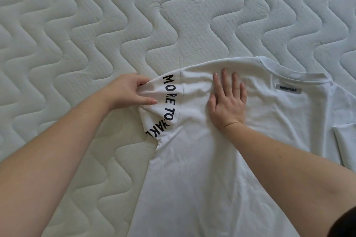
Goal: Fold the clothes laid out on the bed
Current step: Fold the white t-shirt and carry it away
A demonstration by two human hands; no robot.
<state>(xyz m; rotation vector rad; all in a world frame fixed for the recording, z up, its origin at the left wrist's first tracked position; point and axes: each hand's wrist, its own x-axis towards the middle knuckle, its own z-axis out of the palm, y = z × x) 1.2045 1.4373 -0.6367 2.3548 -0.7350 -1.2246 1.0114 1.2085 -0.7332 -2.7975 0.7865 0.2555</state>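
A white T-shirt (202,169) lies on the quilted mattress (96,25), its collar toward the upper right with a small dark label (288,89) below it. The left sleeve (163,106) carries black capital lettering. My left hand (128,90) pinches the end of that sleeve between thumb and fingers. Just right of the sleeve seam, my right hand (228,100) presses flat on the shoulder area with straight fingers. The shirt's right side runs out of view at the frame's right edge.
The white mattress with wavy quilting fills the view to the left of the shirt and beyond it. A folded edge of the shirt (344,144) shows at the far right.
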